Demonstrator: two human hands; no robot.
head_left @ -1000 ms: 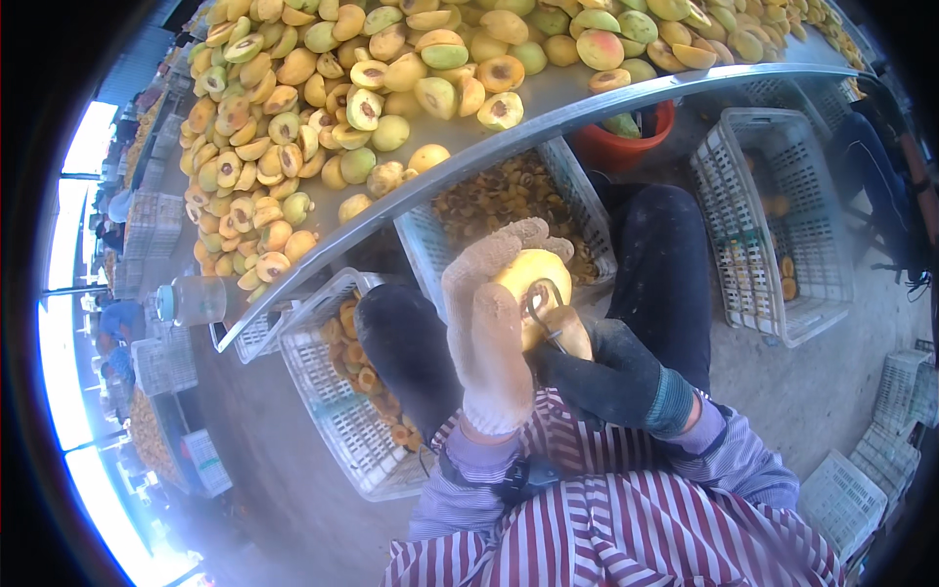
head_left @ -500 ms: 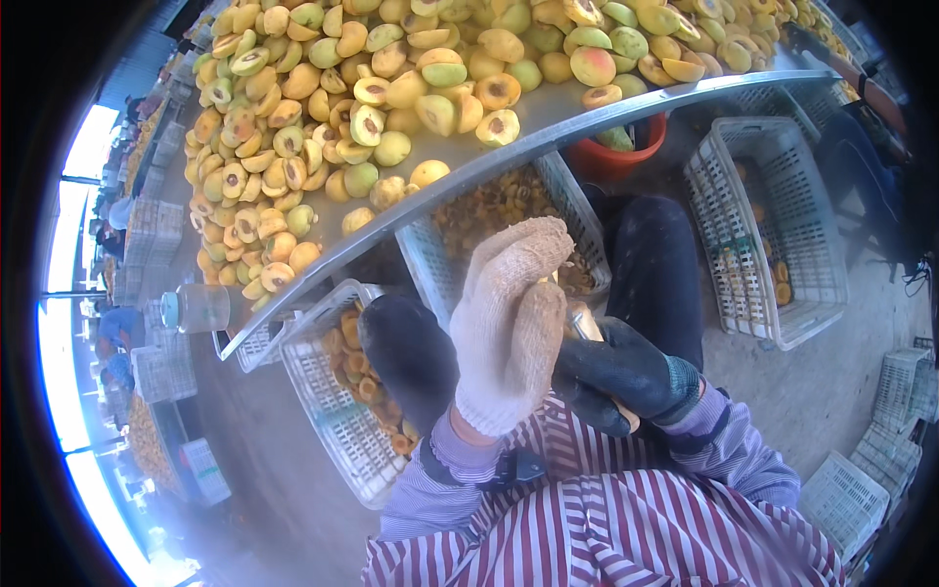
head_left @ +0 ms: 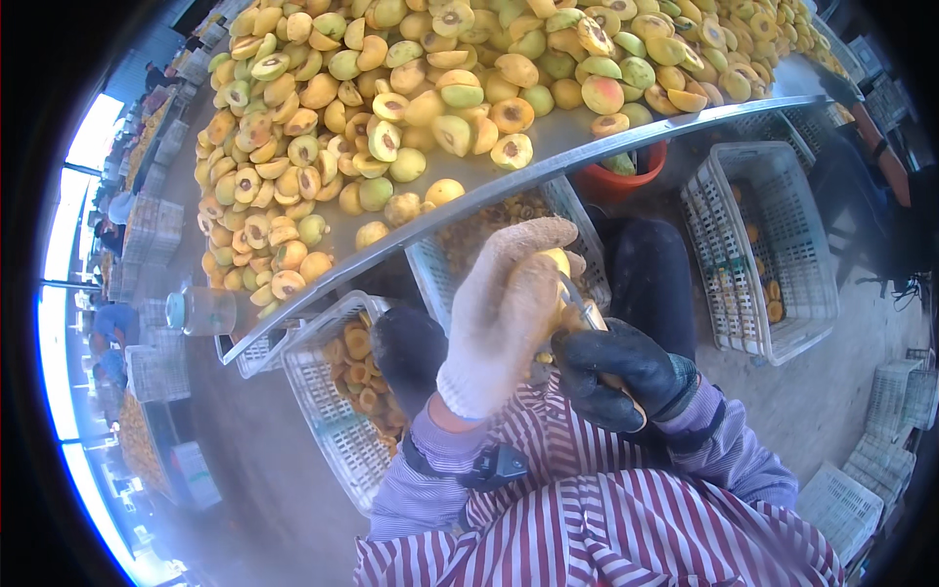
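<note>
My left hand (head_left: 497,318), in a pale knit glove soiled at the fingertips, is curled around a yellow peach (head_left: 558,260). Most of that fruit is hidden behind the fingers, so I cannot tell whether it is whole or halved. In a dark coated glove, my right hand (head_left: 626,380) grips a pitting knife (head_left: 593,314) with a metal blade; the end of its handle shows below the fist. The blade reaches up to the peach. Both hands are close together above my lap, in front of a striped apron (head_left: 646,519).
Many halved peaches (head_left: 391,108) are heaped on a metal-edged table (head_left: 440,210) ahead. Under its edge are crates of cut fruit (head_left: 357,367) and a red bucket (head_left: 626,176). Another crate (head_left: 763,254) stands right, a clear jar (head_left: 205,311) left. A person's arm (head_left: 875,142) shows far right.
My left hand has tilted and its fingers now show yellow peach between them. The knife's blade is plainer against the fruit. The whole view has shifted slightly, with the table lower in it.
</note>
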